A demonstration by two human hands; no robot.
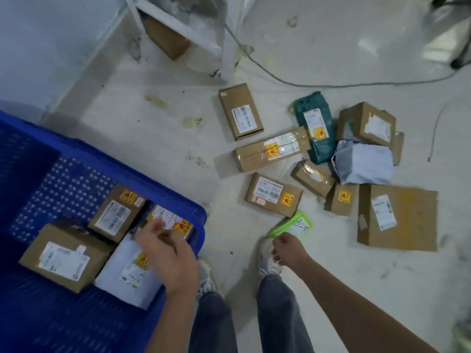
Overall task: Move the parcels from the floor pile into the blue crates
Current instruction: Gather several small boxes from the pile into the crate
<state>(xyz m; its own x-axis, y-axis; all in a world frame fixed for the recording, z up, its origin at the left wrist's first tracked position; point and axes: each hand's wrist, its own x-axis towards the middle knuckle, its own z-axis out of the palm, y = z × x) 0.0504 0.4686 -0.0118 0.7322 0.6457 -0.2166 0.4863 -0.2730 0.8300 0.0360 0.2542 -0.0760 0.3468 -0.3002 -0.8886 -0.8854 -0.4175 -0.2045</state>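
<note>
I hold the right hand (pixel 285 247) pinched on the green parcel (pixel 290 225), low over the floor (pixel 153 149) just ahead of my feet; its long axis runs up-right. The left hand (pixel 165 248) hovers loosely curled, empty, over the blue crate (pixel 163 171) to the left. The floor pile (pixel 331 161) lies beyond, with bare floor between it and the crate's right edge.

The crate (pixel 107 159) was blue perforated plastic. The floor parcels (pixel 272 194) were matt brown cardboard, some under glossy clear tape (pixel 293 142). Two mailers (pixel 364 161) were crinkled plastic film. The floor (pixel 153 138) was smooth and stained.
</note>
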